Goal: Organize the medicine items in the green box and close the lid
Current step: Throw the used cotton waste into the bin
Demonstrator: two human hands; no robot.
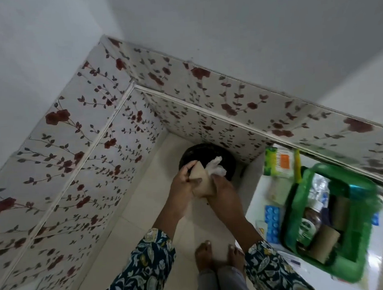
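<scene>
Both hands hold a beige paper bag (202, 184) over a dark round bin (209, 152) on the floor. My left hand (184, 182) grips the bag's left side and my right hand (222, 187) grips its right side. White crumpled tissue (214, 167) sticks out of the bag's mouth above the bin. The green box (302, 205) stands open on a white counter at the right, with brown rolls (324, 242), bottles and packets inside. Its lid is not distinguishable.
Beside the box on the counter (254, 199) lie a blue blister pack (272, 222), a green and white carton (276, 162) and a pale packet (275, 191). Floral-patterned walls enclose the corner. My bare feet (217, 255) stand on the pale tiled floor.
</scene>
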